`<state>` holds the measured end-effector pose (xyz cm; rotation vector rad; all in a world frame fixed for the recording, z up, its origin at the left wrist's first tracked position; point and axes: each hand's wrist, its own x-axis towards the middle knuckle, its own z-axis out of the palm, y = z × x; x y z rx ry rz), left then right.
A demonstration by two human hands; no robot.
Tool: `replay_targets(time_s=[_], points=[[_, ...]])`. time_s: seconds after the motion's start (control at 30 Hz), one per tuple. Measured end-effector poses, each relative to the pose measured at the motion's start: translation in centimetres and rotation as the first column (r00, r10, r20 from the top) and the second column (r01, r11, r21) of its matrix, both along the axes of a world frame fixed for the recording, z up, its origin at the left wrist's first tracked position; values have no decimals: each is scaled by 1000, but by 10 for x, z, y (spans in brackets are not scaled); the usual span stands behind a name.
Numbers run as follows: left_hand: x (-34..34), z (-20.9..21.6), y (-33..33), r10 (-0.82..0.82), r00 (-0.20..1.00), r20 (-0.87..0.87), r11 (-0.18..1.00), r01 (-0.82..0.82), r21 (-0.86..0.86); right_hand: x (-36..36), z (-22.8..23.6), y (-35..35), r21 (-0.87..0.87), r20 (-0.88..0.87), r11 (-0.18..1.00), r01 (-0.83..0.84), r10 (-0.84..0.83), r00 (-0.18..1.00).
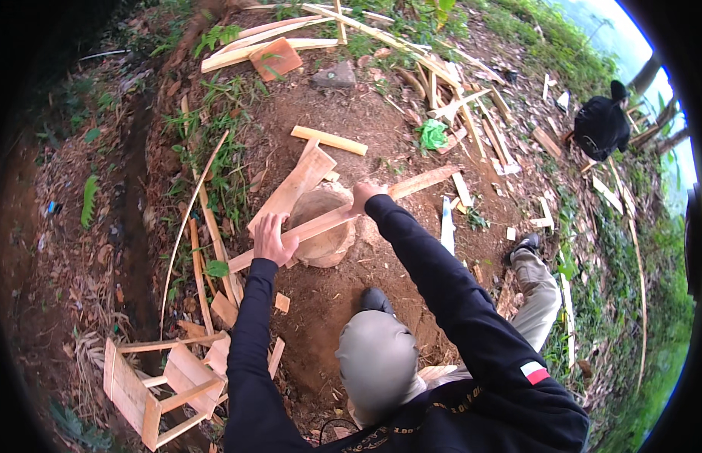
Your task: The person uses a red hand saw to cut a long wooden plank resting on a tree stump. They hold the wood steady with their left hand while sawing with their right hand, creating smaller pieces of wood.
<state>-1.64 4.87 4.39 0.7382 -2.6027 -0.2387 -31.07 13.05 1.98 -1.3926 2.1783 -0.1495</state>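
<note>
A long, narrow wooden plank [324, 223] lies slantwise across the top of a cut tree stump [324, 248]. My left hand [273, 240] grips it near its left end, thumb apart from the fingers. My right hand [365, 196] is closed around the plank's middle, just past the stump's right edge. Beyond that hand the plank runs on to the upper right. A wider board [300, 185] leans against the stump's far left side, close to my left hand. Behind it, a short batten [330, 140] rests on the soil.
A pale blade [447, 226], perhaps a saw, lies right of the stump. A wooden stool-like frame [166, 385] lies at lower left. Timber strips [457, 98], a green plastic bag [432, 134] and a brown tile-like slab [275, 59] lie farther off. Another person [601, 124] is at far right.
</note>
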Motion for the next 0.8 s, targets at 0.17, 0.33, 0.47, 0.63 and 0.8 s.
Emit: replay_targets(time_s=[0.17, 0.33, 0.47, 0.63, 0.8], points=[[-82, -35, 9, 322, 928, -188, 943, -297, 148, 16, 14, -3, 27, -37, 999, -22, 23, 999], [-130, -63, 16, 448, 885, -125, 894, -442, 71, 12, 5, 2, -26, -110, 999, -20, 17, 994], [-144, -70, 20, 375, 911, -171, 901, -402, -164, 7, -3, 17, -83, -107, 996, -24, 15, 994], [-128, -72, 12, 331, 943, -29, 918, -329, -223, 48, 1, 95, -883, -166, 469, -10, -292, 942], [-138, -73, 13, 404, 911, -79, 914, -406, -16, 50, -124, 268, -568, 220, 490, 661, -684, 696]])
